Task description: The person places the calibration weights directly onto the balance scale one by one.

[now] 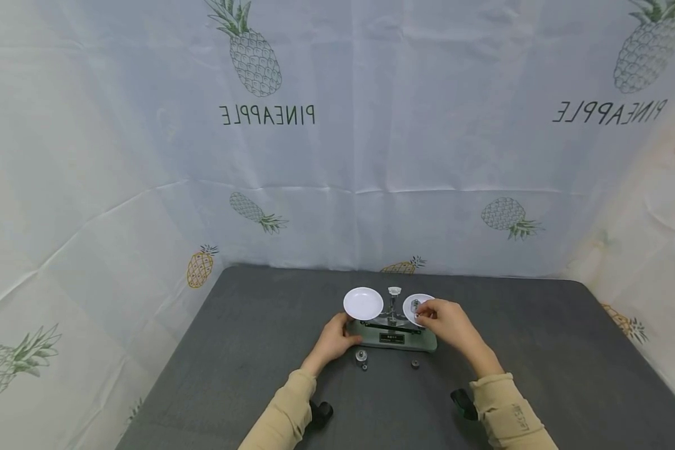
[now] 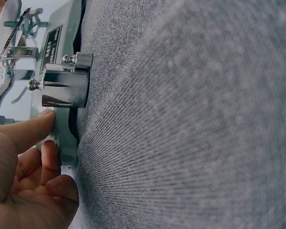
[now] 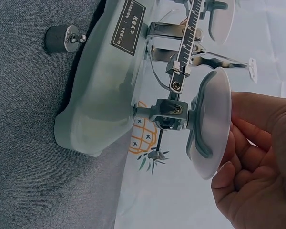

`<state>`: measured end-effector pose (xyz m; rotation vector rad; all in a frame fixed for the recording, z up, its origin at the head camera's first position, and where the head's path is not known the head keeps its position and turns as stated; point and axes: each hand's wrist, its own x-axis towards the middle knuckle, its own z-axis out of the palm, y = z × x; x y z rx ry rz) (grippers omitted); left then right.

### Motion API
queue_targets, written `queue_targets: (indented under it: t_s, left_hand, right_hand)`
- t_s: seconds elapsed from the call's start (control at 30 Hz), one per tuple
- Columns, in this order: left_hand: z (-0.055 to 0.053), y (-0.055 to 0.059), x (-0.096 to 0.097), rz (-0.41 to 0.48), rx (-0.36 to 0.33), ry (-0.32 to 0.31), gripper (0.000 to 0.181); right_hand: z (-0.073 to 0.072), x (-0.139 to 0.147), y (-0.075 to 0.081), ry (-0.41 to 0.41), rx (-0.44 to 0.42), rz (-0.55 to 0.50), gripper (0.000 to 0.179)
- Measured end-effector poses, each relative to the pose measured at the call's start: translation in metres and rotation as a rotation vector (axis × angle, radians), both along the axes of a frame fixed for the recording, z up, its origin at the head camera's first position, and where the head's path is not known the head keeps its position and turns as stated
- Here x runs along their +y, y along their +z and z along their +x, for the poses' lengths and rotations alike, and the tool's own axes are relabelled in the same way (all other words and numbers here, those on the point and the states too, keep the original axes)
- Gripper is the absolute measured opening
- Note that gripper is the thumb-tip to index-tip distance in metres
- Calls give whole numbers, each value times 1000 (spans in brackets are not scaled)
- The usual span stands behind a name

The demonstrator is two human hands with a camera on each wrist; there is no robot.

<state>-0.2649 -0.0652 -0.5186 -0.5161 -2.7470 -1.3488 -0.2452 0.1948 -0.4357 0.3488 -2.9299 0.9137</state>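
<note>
A pale green balance scale (image 1: 392, 339) with two white pans stands on the dark table. At its left end, my left hand (image 1: 333, 339) grips the base, the thumb on the front side. The left pan (image 1: 363, 304) holds nothing. My right hand (image 1: 449, 321) is over the right pan (image 3: 217, 126), fingers curled, pinching a small metal weight at its fingertips. Another shiny metal weight (image 1: 415, 304) sits on that pan. The right wrist view has the fingertips hidden behind the pan.
In front of the base stand a larger metal weight (image 2: 66, 86) and a small one (image 2: 83, 60) beside it. Another small knobbed weight (image 3: 61, 39) stands farther right. A sliding ruler beam (image 3: 188, 40) crosses the scale. Pineapple-print cloth (image 1: 371, 156) hangs behind the table.
</note>
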Motion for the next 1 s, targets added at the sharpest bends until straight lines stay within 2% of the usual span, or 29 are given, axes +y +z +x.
queue_targets:
  t_s: [0.47, 0.63, 1.0]
  left_hand:
    - [0, 2, 1, -7, 9, 7, 41]
    - [1, 1, 1, -12, 2, 8, 41]
    - [1, 0, 1, -24, 15, 8, 40]
  right_hand:
    - [5, 4, 3, 5, 21, -21, 15]
    - [9, 8, 4, -17, 34, -32, 17]
    - [22, 14, 5, -45, 120, -40, 17]
